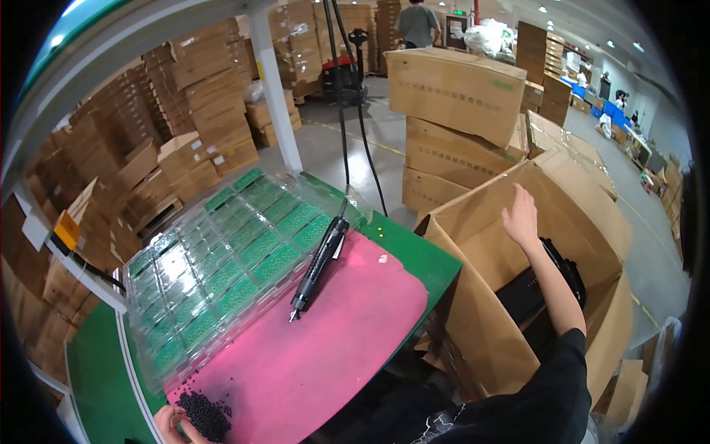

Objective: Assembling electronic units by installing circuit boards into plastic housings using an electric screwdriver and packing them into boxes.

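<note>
Small black screw-like pieces [206, 416]: pinch sparingly with left hand [176, 427], hold unclear; steer right hand [522, 220], fingers loosely extended, clear of brown open-topped cardboard box [473, 329].

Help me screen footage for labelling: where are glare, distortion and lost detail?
Head view: white glare veils part of the clear plastic tray of green boards; the white metal overhead beam bows near the blackened rim; tiny black pieces beside the left hand merge into a dark heap.

Bright; ceiling lamps [638, 46] beyond open carton [473, 314]; white glare left of it, on plastic tray [233, 329]; fisheye edges bent.
</note>
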`<state>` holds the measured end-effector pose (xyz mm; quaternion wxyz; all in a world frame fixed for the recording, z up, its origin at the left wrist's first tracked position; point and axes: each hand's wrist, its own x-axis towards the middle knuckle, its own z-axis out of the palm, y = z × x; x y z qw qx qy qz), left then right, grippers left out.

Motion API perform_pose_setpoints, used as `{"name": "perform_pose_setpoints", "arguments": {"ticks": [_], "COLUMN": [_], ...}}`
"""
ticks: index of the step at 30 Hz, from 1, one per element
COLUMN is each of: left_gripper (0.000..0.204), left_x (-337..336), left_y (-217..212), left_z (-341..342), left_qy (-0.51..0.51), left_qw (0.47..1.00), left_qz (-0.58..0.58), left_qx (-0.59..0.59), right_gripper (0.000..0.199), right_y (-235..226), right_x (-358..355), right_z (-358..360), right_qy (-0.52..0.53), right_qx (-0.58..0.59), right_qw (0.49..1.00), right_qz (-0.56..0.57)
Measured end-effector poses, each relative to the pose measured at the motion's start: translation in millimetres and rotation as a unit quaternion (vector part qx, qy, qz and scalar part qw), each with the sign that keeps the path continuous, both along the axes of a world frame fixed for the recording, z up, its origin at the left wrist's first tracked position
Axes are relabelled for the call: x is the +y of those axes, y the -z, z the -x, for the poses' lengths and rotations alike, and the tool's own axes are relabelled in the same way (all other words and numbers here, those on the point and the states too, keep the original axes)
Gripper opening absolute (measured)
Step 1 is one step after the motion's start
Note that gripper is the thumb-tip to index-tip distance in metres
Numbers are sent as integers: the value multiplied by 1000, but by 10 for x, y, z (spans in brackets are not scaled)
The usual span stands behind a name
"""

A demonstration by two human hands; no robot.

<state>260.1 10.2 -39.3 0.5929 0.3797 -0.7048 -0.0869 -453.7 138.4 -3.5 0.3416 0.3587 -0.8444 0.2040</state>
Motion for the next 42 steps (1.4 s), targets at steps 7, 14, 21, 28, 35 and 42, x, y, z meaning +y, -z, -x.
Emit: {"name": "perform_pose_setpoints", "arguments": {"ticks": [7, 14, 21, 28, 35, 42], "left_gripper": [27, 22, 20, 19, 19, 30], "left_x": [64, 65, -122, -241, -514, -623], "left_y": [-364, -464, -438, -506, -500, -206], "left_z": [331, 525, 879, 927, 1171, 1115], "left_qy": [4, 19, 101, 128, 171, 242], "left_qw": [986, 967, 974, 966, 954, 943], "left_qz": [-24, -18, -6, 5, -3, -207], "left_qx": [-166, -252, -203, -223, -246, -101], "right_gripper": [100, 69, 33, 7, 15, 15], "right_y": [2050, 1970, 2485, 1235, -507, -554], "right_x": [910, 698, 1058, 711, 230, -335], "right_z": [1398, 632, 1161, 969, -682, -1789], "right_qy": [467, 421, 327, -68, -289, -560], "right_qx": [-429, -523, -530, -392, -200, 133], "right_qw": [769, 736, 783, 862, 936, 753], "right_qz": [-76, -84, 4, 313, -8, -320]}}
